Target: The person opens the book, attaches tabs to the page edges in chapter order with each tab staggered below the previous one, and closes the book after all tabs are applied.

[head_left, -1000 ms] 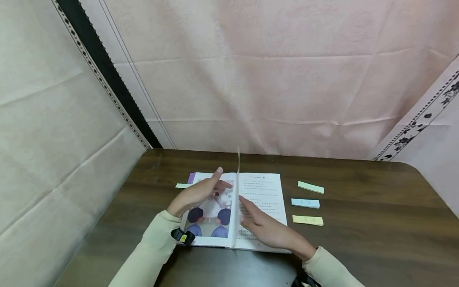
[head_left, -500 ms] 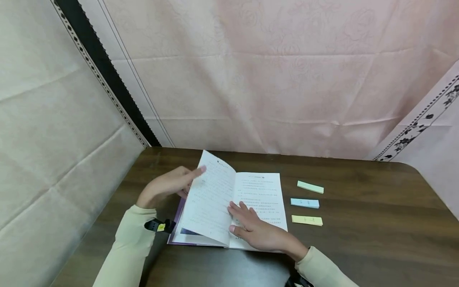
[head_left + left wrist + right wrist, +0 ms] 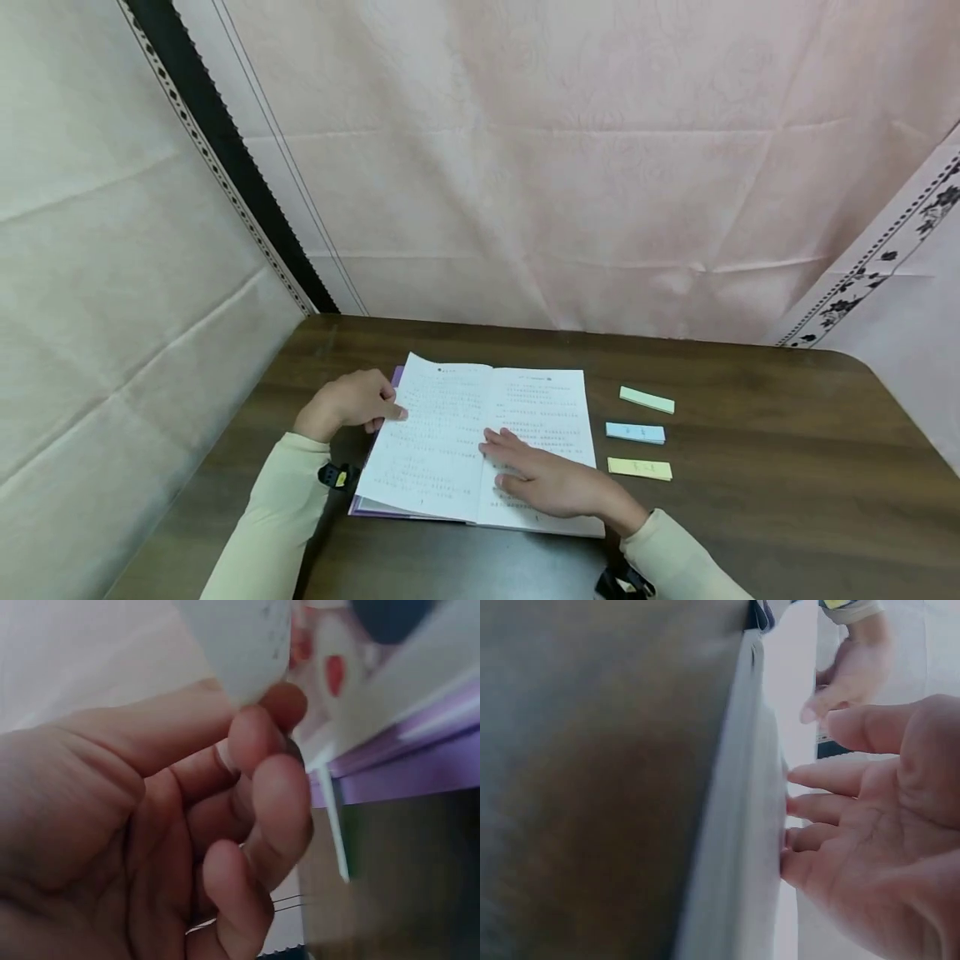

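An open book [image 3: 442, 442] with a purple cover lies on the table, lines of print on both visible pages. At its left side my left hand [image 3: 352, 402] pinches the edge of a turned page between thumb and curled fingers. The left wrist view shows that page [image 3: 244, 645] coming down to the fingertips, with a coloured picture beneath it. A thin pale green tab [image 3: 337, 832] juts out past the purple cover [image 3: 420, 769]. My right hand [image 3: 551, 479] rests on the right page, fingers extended, fingertips touching the paper near the fold.
Right of the book lie three paper strips in a column: a green strip [image 3: 647, 400], a blue strip [image 3: 635, 432] and a yellow strip [image 3: 640, 468]. The brown wooden table [image 3: 787, 467] ends at a pale hanging cloth [image 3: 562, 208] behind.
A page standing upright at the fold has swung over to the left, covering the picture page. My left hand moved left and down with it; my right hand settled on the right page.
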A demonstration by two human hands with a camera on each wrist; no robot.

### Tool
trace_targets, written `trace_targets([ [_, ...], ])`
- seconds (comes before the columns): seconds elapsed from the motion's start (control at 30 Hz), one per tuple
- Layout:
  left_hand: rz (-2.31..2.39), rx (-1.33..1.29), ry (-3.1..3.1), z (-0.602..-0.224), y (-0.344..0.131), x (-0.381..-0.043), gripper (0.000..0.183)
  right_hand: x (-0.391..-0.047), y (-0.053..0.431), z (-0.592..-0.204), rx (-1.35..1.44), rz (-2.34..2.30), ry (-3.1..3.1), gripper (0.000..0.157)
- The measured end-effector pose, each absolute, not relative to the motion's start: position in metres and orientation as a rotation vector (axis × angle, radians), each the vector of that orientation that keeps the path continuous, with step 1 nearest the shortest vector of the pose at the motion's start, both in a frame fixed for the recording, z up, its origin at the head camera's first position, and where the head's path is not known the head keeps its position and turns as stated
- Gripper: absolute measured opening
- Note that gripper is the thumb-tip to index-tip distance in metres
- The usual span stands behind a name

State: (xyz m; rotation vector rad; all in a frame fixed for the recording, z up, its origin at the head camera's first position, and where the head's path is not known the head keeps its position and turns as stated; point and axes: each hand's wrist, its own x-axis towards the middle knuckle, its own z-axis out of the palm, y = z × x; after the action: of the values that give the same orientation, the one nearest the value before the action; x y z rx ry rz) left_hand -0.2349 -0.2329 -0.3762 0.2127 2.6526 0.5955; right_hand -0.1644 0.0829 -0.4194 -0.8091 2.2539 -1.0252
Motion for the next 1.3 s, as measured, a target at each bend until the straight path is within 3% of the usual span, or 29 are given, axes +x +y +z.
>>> trace_targets([
  [0.33,0.112,0.194,2.759,-0.375,-0.205,-0.223,0.034,-0.163,0.077,-0.415,-0.85,-0.844,2.333,0.053],
  [0.47,0.272,0.437,2.743,-0.375,-0.182,-0.216,0.052,-0.163,0.076,-0.413,-0.887,-0.811,2.331,0.054],
  [0.53,0.346,0.537,2.684,-0.379,-0.171,-0.212,0.072,-0.163,0.078,-0.413,-0.902,-0.796,2.321,0.055],
  [0.7,0.343,0.611,2.604,-0.389,-0.154,-0.204,0.097,-0.167,0.081,-0.413,-0.906,-0.8,2.295,0.053],
  [1.3,0.226,0.562,2.635,-0.395,-0.136,-0.209,0.107,-0.171,0.091,-0.416,-0.927,-0.901,2.327,0.052],
])
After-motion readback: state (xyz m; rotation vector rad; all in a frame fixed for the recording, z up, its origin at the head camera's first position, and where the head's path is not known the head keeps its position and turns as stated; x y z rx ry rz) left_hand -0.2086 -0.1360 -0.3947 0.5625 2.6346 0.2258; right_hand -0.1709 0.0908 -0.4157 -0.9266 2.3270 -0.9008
